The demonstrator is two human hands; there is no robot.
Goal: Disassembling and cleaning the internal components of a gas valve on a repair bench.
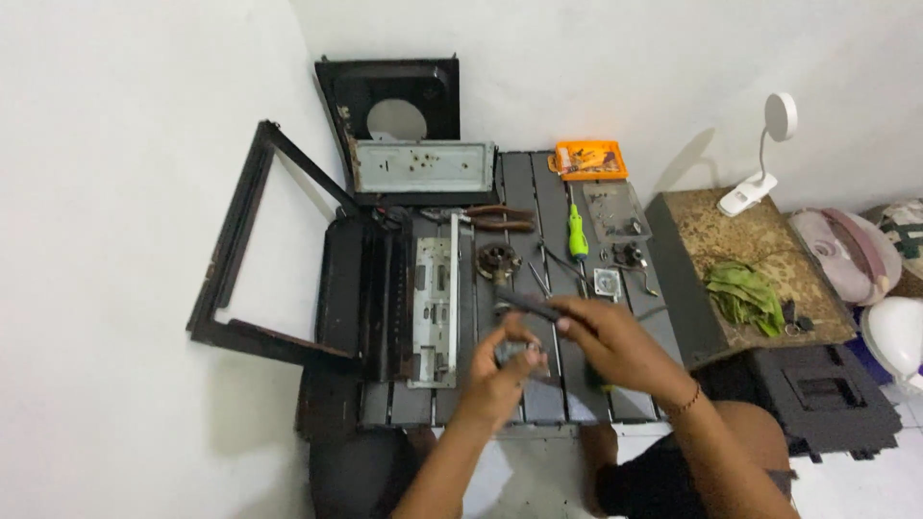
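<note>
Two hands meet over the near end of the dark slatted table (538, 192): my left hand (505, 370) is pinched shut around a small grey metal part (519, 354), and my right hand (615, 341) is closed on a thin dark tool (529, 305) angled toward it. The part looks light, stiff and easy to fumble, best held by its edges; it is blurred, dull and boxy, nearer me than the green-handled screwdriver (577, 235) and the round motor piece (498, 261).

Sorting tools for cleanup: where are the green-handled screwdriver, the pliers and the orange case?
green-handled screwdriver (577, 237): head view, on its green handle.
pliers (500, 218): head view, on the reddish handles.
orange case (590, 160): head view, on its lid's centre.
</note>
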